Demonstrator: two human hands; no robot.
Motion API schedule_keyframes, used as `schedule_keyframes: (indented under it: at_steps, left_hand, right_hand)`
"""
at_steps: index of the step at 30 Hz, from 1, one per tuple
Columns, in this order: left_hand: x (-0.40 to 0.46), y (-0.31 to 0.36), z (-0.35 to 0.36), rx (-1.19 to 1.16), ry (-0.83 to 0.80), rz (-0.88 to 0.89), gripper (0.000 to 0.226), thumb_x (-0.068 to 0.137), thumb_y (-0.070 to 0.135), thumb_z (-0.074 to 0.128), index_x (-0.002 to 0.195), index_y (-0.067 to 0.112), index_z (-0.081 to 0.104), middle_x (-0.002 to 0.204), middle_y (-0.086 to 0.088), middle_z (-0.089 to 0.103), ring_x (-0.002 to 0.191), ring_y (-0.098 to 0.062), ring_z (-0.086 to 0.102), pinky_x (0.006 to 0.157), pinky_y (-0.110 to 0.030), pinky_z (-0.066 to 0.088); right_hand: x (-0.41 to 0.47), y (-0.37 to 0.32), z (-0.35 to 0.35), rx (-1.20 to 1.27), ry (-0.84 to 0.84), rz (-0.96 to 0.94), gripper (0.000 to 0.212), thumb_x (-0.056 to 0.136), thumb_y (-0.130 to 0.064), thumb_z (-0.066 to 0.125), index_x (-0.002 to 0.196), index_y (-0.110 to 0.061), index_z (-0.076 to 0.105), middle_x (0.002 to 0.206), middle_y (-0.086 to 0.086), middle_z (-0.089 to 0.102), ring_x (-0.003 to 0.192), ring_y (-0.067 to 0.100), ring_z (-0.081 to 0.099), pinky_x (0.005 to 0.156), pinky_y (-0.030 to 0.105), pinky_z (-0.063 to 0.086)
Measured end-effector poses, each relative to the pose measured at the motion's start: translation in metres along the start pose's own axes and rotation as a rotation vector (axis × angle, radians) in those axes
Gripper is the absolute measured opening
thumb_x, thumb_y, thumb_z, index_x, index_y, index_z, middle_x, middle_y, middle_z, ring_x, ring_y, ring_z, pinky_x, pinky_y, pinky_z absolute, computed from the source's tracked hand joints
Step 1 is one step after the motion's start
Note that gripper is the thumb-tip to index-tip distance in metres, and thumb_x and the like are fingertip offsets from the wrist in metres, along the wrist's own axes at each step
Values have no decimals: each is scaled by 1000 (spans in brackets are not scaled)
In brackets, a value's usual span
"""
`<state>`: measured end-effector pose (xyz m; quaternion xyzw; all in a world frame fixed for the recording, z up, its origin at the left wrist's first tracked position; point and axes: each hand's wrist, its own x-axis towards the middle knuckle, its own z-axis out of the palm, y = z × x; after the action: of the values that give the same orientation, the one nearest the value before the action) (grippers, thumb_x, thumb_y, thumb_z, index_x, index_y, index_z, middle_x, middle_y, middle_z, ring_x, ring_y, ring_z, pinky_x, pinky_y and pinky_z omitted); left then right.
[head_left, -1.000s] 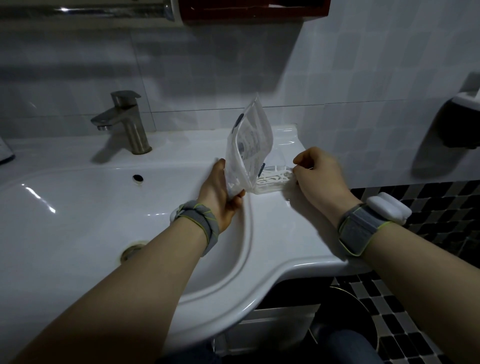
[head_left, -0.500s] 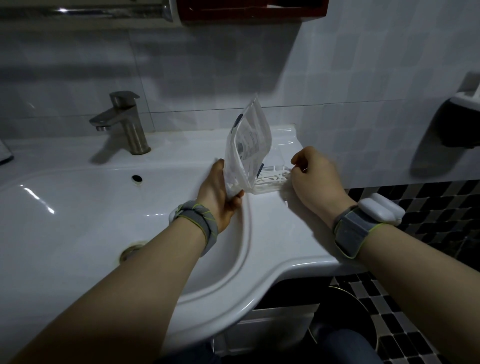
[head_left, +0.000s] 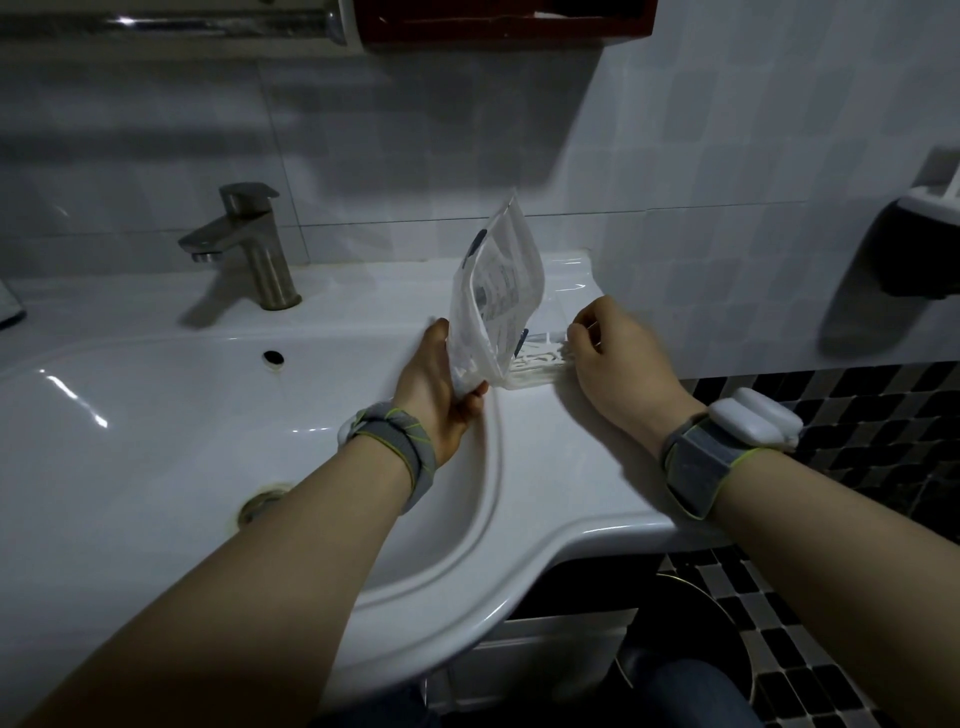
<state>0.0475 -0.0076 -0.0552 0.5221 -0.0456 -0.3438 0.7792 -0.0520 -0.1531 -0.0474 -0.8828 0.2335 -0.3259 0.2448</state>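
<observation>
Two hands work at the right end of a white sink (head_left: 545, 467) – ours, each wearing a grey wristband (head_left: 395, 441). Our left hand (head_left: 439, 387) has its grip clamped on the bottom corner of a clear plastic bag (head_left: 501, 291), which stands upright over the sink's rim, its print facing us. Our right hand (head_left: 618, 364) sits just beside the bag, with fingers curled at the edge of a white slotted soap dish (head_left: 540, 366) lying on the surface near the tiled wall (head_left: 701, 208) – whether that grip actually pinches the dish, we cannot tell. A steel tap (head_left: 249, 249) stands well to the left.
</observation>
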Motion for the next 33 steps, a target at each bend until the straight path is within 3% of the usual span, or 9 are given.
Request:
schedule_keyframes:
  at_steps: [4, 7, 9, 12, 18, 24, 29, 31, 33]
  left_hand:
    - [2, 0, -1, -2, -9, 8, 19, 95, 40, 46, 90, 22, 54, 73, 1, 52, 41, -7, 44, 33, -14, 30]
    - [1, 0, -1, 0, -5, 8, 20, 96, 41, 46, 93, 22, 54, 73, 0, 52, 40, -7, 44, 33, -13, 29]
    - [1, 0, -1, 2, 3, 4, 22, 96, 42, 46, 97, 21, 54, 74, -1, 52, 40, -7, 45, 33, -13, 30]
    - [0, 0, 0, 4, 6, 1, 22, 96, 41, 45, 99, 20, 54, 74, -1, 52, 39, -7, 45, 33, -13, 29]
    - [-2, 1, 1, 11, 12, 1, 22, 96, 41, 45, 93, 21, 55, 72, -1, 53, 40, -7, 45, 32, -13, 29]
    - [0, 0, -2, -6, 33, 16, 21, 97, 38, 45, 85, 23, 53, 69, 1, 50, 38, -7, 43, 33, -13, 30]
    - [-4, 4, -5, -27, 103, 53, 23, 97, 41, 49, 89, 22, 60, 74, 0, 57, 50, -11, 47, 35, -14, 36]
    - [-8, 8, -5, -42, 136, 73, 23, 96, 42, 50, 96, 23, 63, 79, 1, 60, 51, -10, 52, 35, -13, 36]
    - [-7, 8, -8, -15, 163, 168, 21, 102, 30, 47, 114, 20, 62, 96, 1, 61, 47, 0, 57, 36, -13, 38]
  right_hand:
    - [2, 0, -1, 32, 23, 34, 21, 98, -17, 39, 94, -6, 56, 89, 10, 63, 80, 26, 51, 65, 30, 32]
    - [3, 2, -4, 141, 54, 127, 23, 93, -8, 35, 97, -5, 58, 92, 14, 66, 86, 33, 59, 77, 37, 48]
    - [3, 2, -6, 172, 45, 168, 26, 88, -4, 35, 100, -7, 59, 95, 15, 67, 90, 34, 61, 83, 43, 51]
    - [2, 1, -6, 130, 2, 170, 28, 85, -1, 39, 103, -9, 58, 99, 13, 67, 94, 30, 59, 85, 37, 49]
    - [2, 3, -3, 38, -21, 101, 25, 87, -3, 43, 108, -10, 57, 99, 8, 61, 89, 25, 51, 73, 27, 36]
    - [4, 1, -7, 248, 137, 150, 24, 88, -6, 37, 103, -9, 56, 99, 11, 65, 94, 30, 60, 85, 46, 52]
    - [5, -40, -42, 398, 332, 27, 19, 84, -10, 45, 91, -23, 57, 87, 0, 66, 84, 26, 63, 79, 43, 54]
    - [2, -68, -60, 471, 260, -74, 16, 77, -9, 49, 83, -19, 61, 77, 5, 65, 75, 30, 62, 70, 43, 54]
    - [-3, -96, -74, 415, 103, -180, 14, 74, -7, 50, 75, -13, 63, 70, 9, 64, 72, 32, 61, 63, 39, 51]
